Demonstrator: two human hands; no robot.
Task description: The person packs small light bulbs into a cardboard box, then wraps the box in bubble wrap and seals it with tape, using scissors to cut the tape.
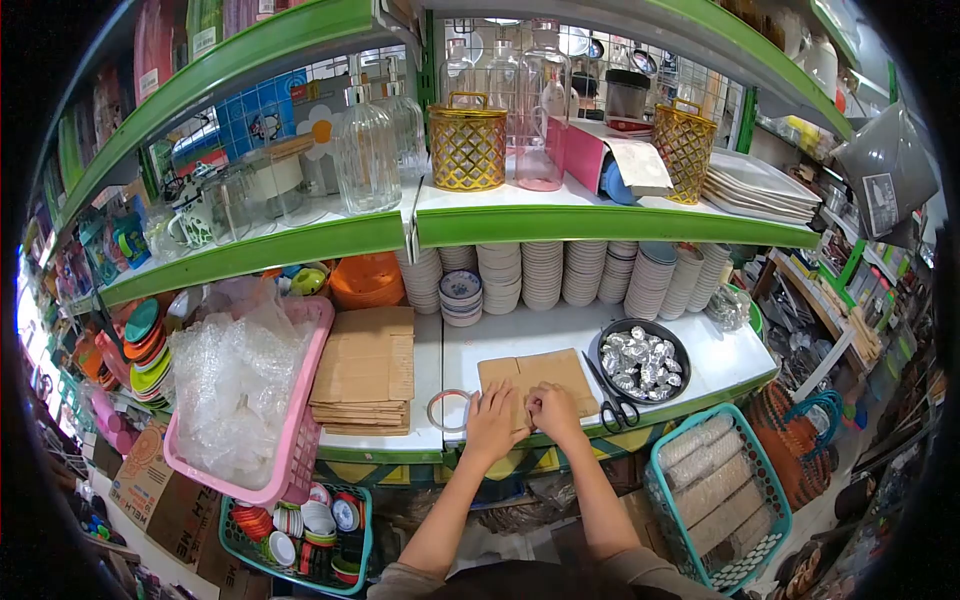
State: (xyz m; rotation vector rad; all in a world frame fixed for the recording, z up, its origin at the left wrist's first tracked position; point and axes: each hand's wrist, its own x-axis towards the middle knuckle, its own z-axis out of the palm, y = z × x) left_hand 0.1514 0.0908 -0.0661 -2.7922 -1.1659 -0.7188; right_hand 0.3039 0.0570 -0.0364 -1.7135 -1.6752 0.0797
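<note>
A piece of brown cardboard point(560, 368) with a crease lies on the white shelf at the centre. My left hand point(492, 418) rests flat on its front left part, fingers stretched out. My right hand point(553, 410) is closed over the front part, just right of the left hand; its curled fingers hide whatever is between them. Left of the cardboard lies a roll of tape point(431, 411). To the right are black-handled scissors point(619, 414), blades pointing away from me, beside a dark bowl point(684, 385) holding several small silver foil-like pieces.
A stack of flat cardboard point(364, 372) and a pink basket point(312, 425) of bubble wrap stand left. Stacked bowls point(542, 275) line the back. Below are teal baskets, one with wrapped bundles point(782, 490), one with small dishes point(366, 530). A green-edged shelf point(610, 226) with glassware overhangs.
</note>
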